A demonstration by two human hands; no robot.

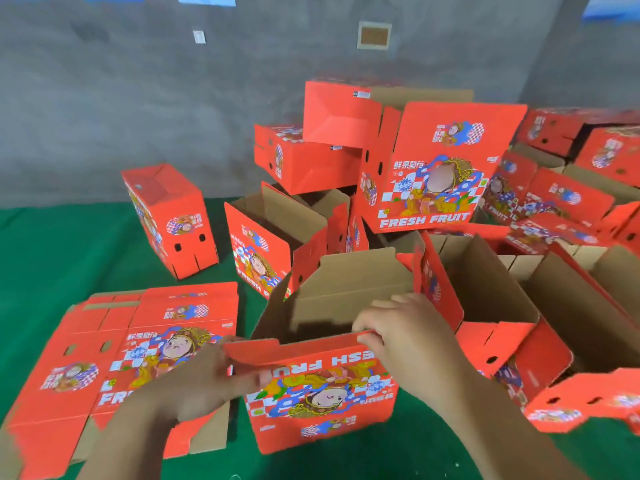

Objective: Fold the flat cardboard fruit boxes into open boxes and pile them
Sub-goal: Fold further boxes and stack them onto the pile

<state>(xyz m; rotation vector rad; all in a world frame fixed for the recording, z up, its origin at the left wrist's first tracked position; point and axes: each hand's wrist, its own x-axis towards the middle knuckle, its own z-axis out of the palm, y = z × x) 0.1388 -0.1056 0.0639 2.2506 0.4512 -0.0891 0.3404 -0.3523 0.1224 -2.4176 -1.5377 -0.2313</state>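
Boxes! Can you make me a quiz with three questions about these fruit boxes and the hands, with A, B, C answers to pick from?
1. Where is the stack of flat boxes?
A. left of the box being folded
B. on top of the pile
C. against the wall

2. What colour is the table cover?
A. blue
B. green
C. yellow

3. What is the right hand doing?
A. hanging idle
B. pressing the cover
C. gripping the top edge of the box being folded

Answers:
1 A, the flat sheets lie beside the left hand.
2 B, green shows between the boxes.
3 C, its fingers curl over the near wall's rim.
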